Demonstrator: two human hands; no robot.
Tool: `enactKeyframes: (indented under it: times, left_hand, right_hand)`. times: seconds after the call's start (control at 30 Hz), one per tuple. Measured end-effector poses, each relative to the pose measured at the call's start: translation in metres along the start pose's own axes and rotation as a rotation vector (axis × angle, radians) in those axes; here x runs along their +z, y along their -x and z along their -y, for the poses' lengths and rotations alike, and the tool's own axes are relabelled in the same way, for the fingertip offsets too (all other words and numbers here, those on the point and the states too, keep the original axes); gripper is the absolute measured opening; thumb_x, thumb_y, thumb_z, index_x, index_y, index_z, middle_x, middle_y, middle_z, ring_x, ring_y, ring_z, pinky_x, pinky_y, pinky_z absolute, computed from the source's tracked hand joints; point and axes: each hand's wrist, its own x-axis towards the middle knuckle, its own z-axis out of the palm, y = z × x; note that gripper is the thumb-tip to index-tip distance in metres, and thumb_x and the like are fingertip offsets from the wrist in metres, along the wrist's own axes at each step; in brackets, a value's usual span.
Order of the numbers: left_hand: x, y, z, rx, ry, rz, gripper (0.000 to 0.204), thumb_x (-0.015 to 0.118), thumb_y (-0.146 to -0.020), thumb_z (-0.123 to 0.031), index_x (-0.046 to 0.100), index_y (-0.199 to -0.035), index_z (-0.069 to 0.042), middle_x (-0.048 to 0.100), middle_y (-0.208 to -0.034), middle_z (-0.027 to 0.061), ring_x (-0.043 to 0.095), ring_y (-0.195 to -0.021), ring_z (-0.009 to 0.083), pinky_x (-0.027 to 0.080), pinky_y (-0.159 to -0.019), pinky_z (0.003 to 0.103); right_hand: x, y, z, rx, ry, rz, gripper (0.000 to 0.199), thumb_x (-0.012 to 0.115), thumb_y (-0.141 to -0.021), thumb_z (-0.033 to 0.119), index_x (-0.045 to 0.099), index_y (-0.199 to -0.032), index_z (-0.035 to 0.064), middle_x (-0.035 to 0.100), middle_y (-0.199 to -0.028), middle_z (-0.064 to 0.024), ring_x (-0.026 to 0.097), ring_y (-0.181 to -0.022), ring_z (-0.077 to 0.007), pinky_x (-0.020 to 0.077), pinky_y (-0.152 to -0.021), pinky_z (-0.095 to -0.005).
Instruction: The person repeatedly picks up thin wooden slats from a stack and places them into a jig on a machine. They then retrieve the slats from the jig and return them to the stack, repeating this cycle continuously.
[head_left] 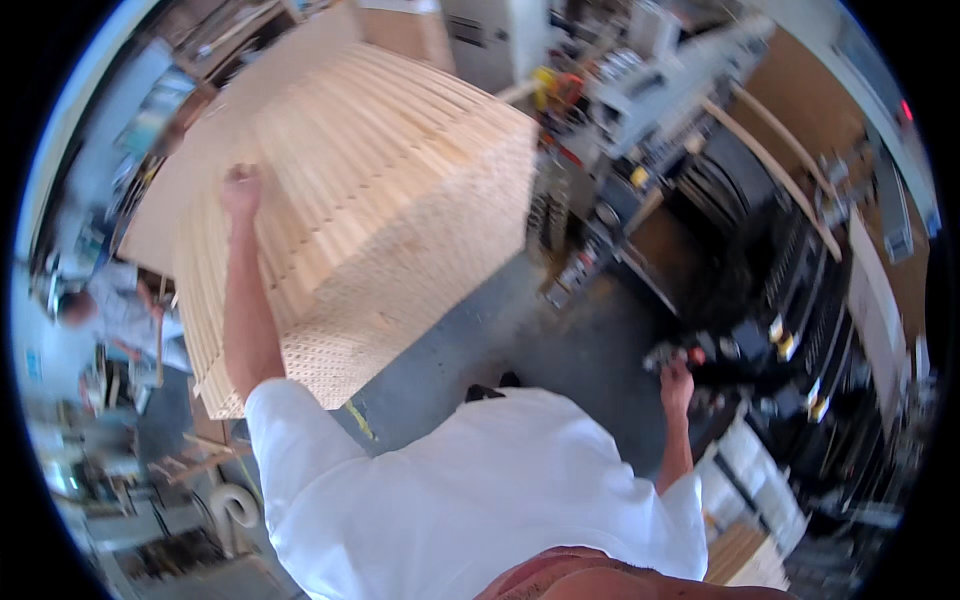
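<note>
My left arm stretches far forward over a tall stack of long pale wooden strips (330,150). My left hand (242,190) is over the top of the stack, its fingers curled closed. Blur hides whether it grips a strip. Down at my right side, my right hand (677,378) is closed around a small grey-and-red object (692,356), too blurred to tell its kind. The strips lie side by side in layers. Many cut ends form the stack's near face (400,270).
Dark machinery (740,250) and a grey machine (680,80) stand on the right. Grey floor (440,340) shows between them and the stack. Another person (125,305) stands at the far left. Beside my right arm are a white wrapped bundle (755,470) and boards (750,560).
</note>
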Motion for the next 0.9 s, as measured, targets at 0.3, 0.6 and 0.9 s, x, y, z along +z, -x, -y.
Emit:
enactKeyframes:
  times: [0.3,0.6,0.9]
  left_hand:
    - [-0.101,0.358,-0.282,0.42,0.785,0.216,0.011,0.057,-0.092,-0.006,0.068,-0.093,-0.005,0.064,-0.088,0.0016,0.059,-0.083,0.0145,0.047,-0.08,0.028]
    - [0.012,0.651,-0.325,0.577,0.733,1.592,0.034,0.066,-0.092,-0.02,0.064,-0.119,0.001,0.071,-0.1,0.0093,0.063,-0.087,0.012,0.051,-0.081,0.028]
    - [0.055,0.732,-0.449,1.031,0.528,1.911,0.037,0.064,-0.092,-0.02,0.061,-0.12,0.005,0.069,-0.098,0.0091,0.064,-0.089,0.0133,0.051,-0.081,0.027]
  right_hand:
    - [-0.065,0.069,-0.018,0.183,-0.228,-0.231,0.028,0.065,-0.088,0.015,0.067,-0.112,0.0,0.07,-0.099,-0.0174,0.068,-0.091,-0.0281,0.052,-0.083,-0.0351]
    - [-0.146,0.223,-0.132,0.483,0.049,-0.574,0.03,0.065,-0.087,0.02,0.065,-0.113,0.0047,0.064,-0.111,-0.0161,0.06,-0.107,-0.0367,0.0481,-0.091,-0.0438]
    - [-0.178,0.483,-0.2,1.157,0.735,-0.878,0.039,0.064,-0.078,0.011,0.061,-0.116,0.0048,0.06,-0.119,-0.0155,0.056,-0.111,-0.0357,0.0452,-0.092,-0.0471]
